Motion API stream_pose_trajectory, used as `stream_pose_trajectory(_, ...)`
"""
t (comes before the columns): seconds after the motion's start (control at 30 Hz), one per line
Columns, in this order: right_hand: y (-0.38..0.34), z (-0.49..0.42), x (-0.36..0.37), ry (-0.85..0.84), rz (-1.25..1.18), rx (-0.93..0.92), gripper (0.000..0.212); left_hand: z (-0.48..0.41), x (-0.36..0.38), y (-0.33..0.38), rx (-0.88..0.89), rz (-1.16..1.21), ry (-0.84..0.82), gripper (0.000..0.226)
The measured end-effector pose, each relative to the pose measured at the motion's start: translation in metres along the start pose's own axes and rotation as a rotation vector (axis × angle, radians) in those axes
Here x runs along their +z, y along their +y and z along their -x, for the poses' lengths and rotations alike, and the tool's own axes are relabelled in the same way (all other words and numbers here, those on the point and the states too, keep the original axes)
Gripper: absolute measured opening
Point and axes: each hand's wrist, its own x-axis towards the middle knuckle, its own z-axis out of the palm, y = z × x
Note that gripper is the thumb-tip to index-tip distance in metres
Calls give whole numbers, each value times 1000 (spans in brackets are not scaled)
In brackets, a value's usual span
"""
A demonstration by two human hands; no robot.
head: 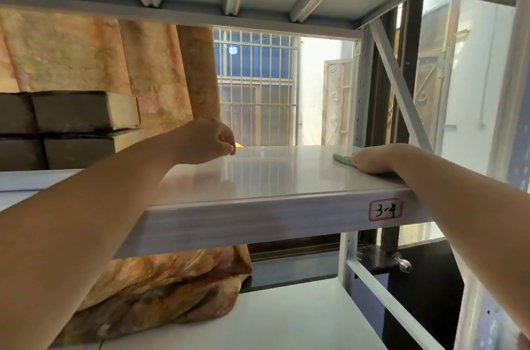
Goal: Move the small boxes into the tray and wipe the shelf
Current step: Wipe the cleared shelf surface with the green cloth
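While the right hand point(372, 161) is pressed, fingers laid flat, on a green cloth point(340, 159) near the right end of the shelf point(258, 177), the left hand point(207, 141) is held above its middle, fingers loosely curled with nothing seen in them. Brown boxes point(86, 112) are stacked far left.

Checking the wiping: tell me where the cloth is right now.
Head view: the green cloth lies on the right part of the shelf, mostly under the right hand, behind the 3-4 label.
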Motion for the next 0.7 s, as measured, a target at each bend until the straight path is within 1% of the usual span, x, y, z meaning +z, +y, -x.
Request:
stream_pose_trajectory(0.1, -6, -1, -3, -12, 42, 12, 45, -3, 2, 1, 11, 9, 11, 16)
stream_pose_trajectory(0.13, -10, 2, -4, -31, 41, -1, 50, -4, 3, 3, 15, 15, 21, 17)
stream_pose_trajectory(0.23, -37, 15, -7, -44, 26, -93, 72, -7, 4, 5, 32, 26, 51, 20)
stream_pose_trajectory(0.27, -51, 20, -7, -41, 10, -155, 75, -7, 4, 5, 33, 24, 45, 19)
stream_pose_trajectory(0.33, -86, 35, -3, -33, -5, -331, 73, -7, 2, 5, 35, 2, 21, 17)
stream_pose_trajectory(0.47, -145, 71, 7, -28, -70, -690, 62, -6, -2, 6, 45, -45, -15, 17)
stream_pose_trajectory(0.53, -151, 78, 9, -15, -71, -791, 52, -5, -2, 7, 57, -41, -26, 17)
stream_pose_trajectory(0.63, -133, 73, 8, -101, -114, -798, 50, -1, -2, 5, 65, -41, -19, 18)
stream_pose_trajectory(0.7, -110, 66, 4, -101, -96, -717, 49, 1, -4, 2, 50, -33, -3, 17)
